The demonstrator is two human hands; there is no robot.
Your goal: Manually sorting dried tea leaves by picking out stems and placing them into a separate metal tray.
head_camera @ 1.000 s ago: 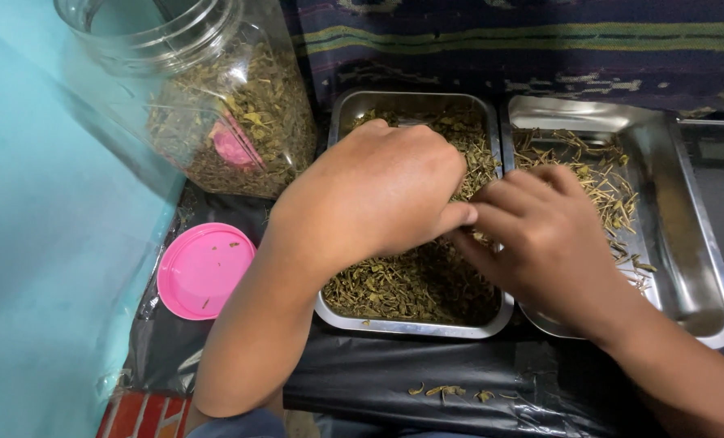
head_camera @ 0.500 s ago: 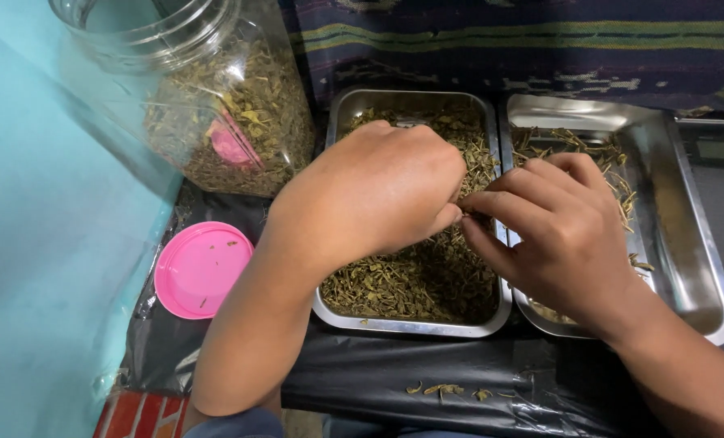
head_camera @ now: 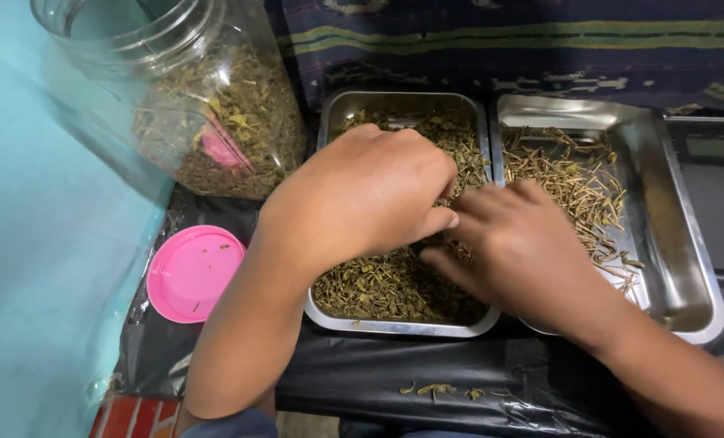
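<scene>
Dried green-brown herb leaves (head_camera: 378, 284) fill a rectangular steel tray (head_camera: 333, 113) at the middle of the black-covered bench (head_camera: 362, 381). Over them the left hand (head_camera: 370, 199) curls, fingertips pinching into the leaves, though what it grips cannot be told. Touching it, the right hand (head_camera: 516, 243) reaches across from the 2nd steel tray (head_camera: 678, 243), which holds thin dry stems (head_camera: 565, 174); its grip is hidden too. A clear plastic jar (head_camera: 208, 105) of herbs and a round pink lid (head_camera: 191, 272) sit left.

Home herb-sorting spot: steel trays (head_camera: 687, 268), jar (head_camera: 208, 105).
</scene>
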